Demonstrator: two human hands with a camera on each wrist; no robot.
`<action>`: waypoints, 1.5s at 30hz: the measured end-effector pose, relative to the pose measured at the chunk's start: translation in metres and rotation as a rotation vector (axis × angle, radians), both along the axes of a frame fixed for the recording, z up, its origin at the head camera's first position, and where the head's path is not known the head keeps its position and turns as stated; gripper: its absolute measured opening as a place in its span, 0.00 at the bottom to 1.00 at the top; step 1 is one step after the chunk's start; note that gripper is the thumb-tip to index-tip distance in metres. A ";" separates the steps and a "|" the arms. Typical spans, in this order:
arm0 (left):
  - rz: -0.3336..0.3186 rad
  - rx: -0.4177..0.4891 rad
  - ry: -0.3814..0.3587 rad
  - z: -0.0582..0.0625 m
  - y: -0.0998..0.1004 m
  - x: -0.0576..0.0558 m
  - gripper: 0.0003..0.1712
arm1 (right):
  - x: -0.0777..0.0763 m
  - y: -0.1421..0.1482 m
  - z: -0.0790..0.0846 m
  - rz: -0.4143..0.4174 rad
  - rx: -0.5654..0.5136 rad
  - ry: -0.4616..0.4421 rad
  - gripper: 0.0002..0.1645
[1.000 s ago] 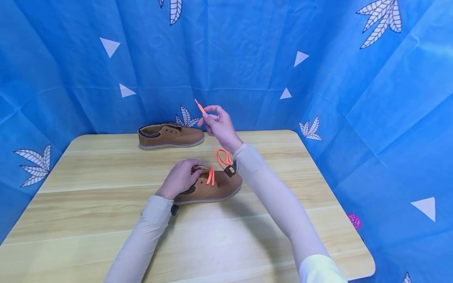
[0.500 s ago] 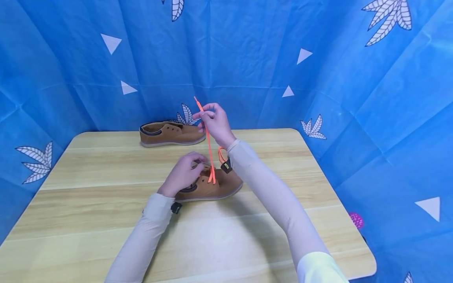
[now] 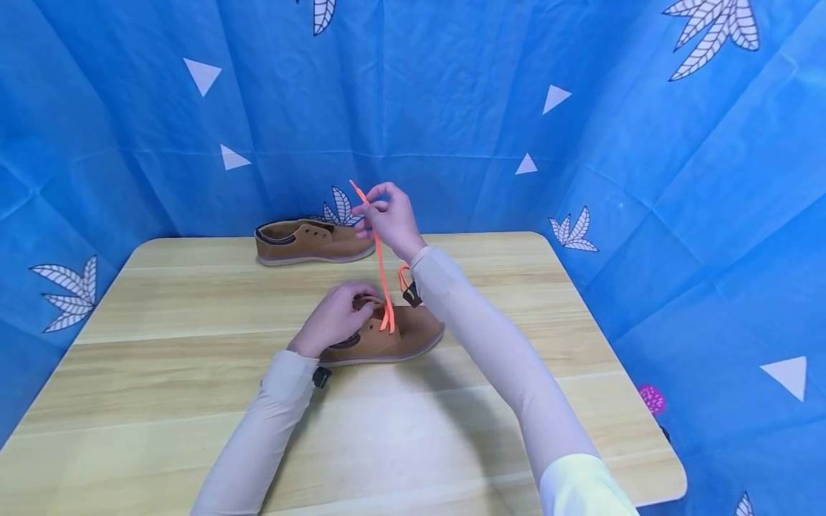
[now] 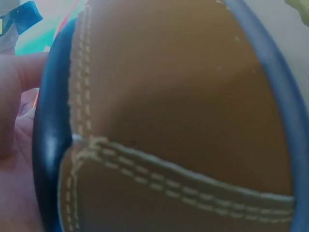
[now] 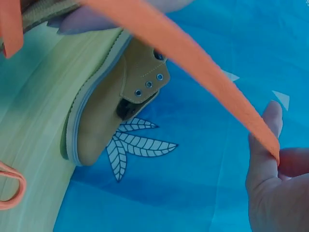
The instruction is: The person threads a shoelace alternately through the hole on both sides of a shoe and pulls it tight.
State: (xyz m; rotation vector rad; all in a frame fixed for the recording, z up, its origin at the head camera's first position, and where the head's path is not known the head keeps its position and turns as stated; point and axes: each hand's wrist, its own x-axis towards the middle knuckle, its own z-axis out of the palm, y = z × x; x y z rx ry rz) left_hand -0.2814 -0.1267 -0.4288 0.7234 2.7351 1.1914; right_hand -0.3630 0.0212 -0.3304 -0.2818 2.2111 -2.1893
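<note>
A tan shoe (image 3: 413,337) lies on the table with its toe to the right in the head view. My left hand (image 3: 332,319) grips it at the opening, thumb near side and fingers by the upper flap. The shoe's stitched side (image 4: 183,111) fills the left wrist view. An orange shoelace (image 3: 381,261) runs up straight from the eyelets to my right hand (image 3: 393,218), which pinches it between thumb and finger, a short end sticking out above. In the right wrist view the lace (image 5: 193,58) crosses flat to the thumb (image 5: 263,159).
A second tan shoe (image 3: 310,244), with no lace in its visible eyelets, stands at the table's back edge. A loop of orange lace (image 5: 21,191) lies beyond the first shoe. Blue patterned cloth (image 3: 445,93) hangs behind the wooden table (image 3: 161,358).
The lace between the eyelets and my right hand has become a straight, visible line. My right hand has risen slightly and shifted a little left. My left hand stays on the shoe.
</note>
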 end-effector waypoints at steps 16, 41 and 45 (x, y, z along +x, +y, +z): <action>-0.022 0.023 -0.031 -0.003 -0.004 -0.006 0.13 | -0.017 0.024 -0.011 0.225 0.155 0.160 0.17; 0.034 -0.036 0.023 -0.005 -0.002 -0.011 0.11 | 0.011 0.047 -0.095 0.163 -0.017 -0.233 0.17; 0.041 -0.049 0.010 -0.006 -0.003 -0.010 0.11 | 0.013 0.051 -0.101 0.164 0.048 -0.266 0.20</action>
